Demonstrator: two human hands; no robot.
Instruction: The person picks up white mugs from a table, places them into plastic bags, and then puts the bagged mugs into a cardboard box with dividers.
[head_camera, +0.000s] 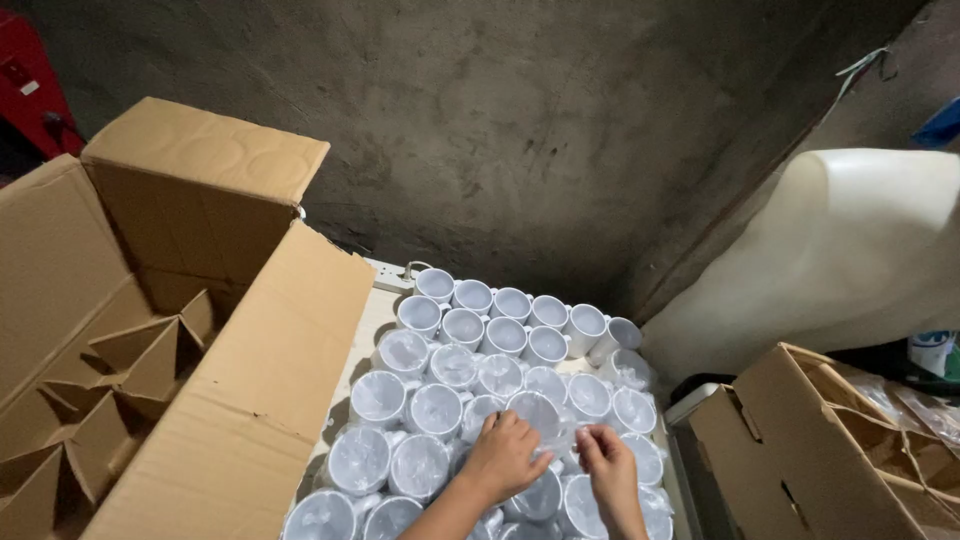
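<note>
Several white mugs (463, 326) stand packed together on a pale surface; those in the near rows are wrapped in clear plastic bags, those in the far two rows are bare. My left hand (503, 455) and my right hand (607, 468) are both over one bagged mug (537, 412) near the middle front. The fingers of both hands pinch the clear plastic at that mug's rim. My forearms come in from the bottom edge and hide the mugs beneath them.
A large open cardboard box (250, 380) with cardboard dividers (130, 350) stands at the left, its flap leaning toward the mugs. A smaller open carton (790, 430) sits at the right. A cream plastic chair back (860, 250) and a rough dark wall (520, 130) lie behind.
</note>
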